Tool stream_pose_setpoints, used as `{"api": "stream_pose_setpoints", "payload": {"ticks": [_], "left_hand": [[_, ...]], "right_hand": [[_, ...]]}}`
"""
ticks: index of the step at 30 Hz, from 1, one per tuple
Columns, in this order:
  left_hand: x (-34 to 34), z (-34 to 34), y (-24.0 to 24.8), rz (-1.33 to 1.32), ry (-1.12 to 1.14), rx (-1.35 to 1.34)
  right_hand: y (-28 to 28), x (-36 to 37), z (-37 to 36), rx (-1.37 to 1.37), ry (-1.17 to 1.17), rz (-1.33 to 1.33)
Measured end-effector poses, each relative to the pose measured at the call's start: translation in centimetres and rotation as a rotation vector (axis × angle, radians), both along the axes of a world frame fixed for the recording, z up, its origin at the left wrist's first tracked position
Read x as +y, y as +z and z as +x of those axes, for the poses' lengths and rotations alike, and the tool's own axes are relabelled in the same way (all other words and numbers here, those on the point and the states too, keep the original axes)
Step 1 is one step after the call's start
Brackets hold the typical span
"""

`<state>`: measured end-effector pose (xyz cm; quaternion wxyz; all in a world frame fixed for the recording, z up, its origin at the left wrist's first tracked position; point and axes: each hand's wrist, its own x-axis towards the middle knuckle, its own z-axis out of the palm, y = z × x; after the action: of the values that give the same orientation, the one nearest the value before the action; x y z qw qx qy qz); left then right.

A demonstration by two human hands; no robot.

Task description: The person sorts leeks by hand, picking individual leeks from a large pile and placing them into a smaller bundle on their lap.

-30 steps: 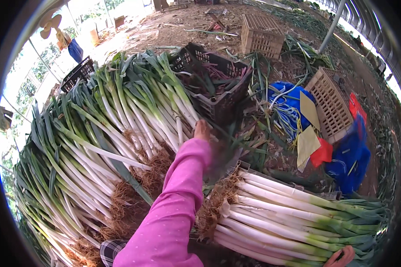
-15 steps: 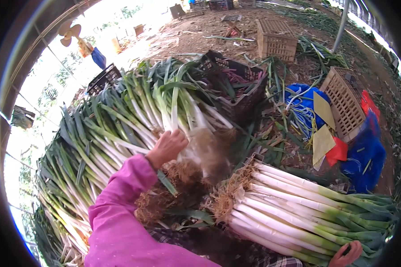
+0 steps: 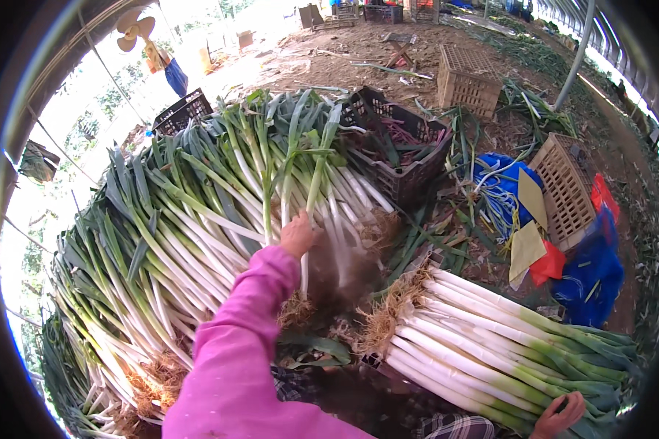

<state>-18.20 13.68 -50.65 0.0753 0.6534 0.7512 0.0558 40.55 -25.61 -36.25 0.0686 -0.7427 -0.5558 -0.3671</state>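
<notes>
Left hand [image 3: 297, 234] clasping at least one leek [image 3: 314, 194] at the leek pile's [image 3: 190, 234] right edge, right hand [image 3: 560, 415] at the leek stack's [image 3: 483, 336] near edge, grip undeterminable, black crate [image 3: 416, 175] beside the pile.

The leeks [image 3: 468, 329] over here are smooth and slightly glossy along the stalks [image 3: 447, 350], rough and stringy at the roots [image 3: 394, 311], the sleeve [image 3: 234, 358] matt cloth, the black crate [image 3: 419, 175] dull plastic, and toward the rough dirt floor's [image 3: 359, 55] right edge stands a smooth, metal-looking pole [image 3: 577, 55].
</notes>
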Motion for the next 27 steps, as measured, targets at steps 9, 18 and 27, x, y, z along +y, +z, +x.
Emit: {"api": "stream_pose_setpoints", "payload": {"ticks": [9,18,27], "left_hand": [[5.0,-8.1,1.0,0.152,0.013,-0.122],[-6.7,-3.9,33.4,0.305,-0.281,0.404],[-15.3,5.9,46.4,0.504,-0.538,0.183]], "right_hand": [[-2.9,0.9,1.4,0.146,0.101,0.099],[-2.0,1.5,1.1,0.187,0.124,0.166],[-0.7,0.9,0.4,0.274,0.135,0.196]]}}
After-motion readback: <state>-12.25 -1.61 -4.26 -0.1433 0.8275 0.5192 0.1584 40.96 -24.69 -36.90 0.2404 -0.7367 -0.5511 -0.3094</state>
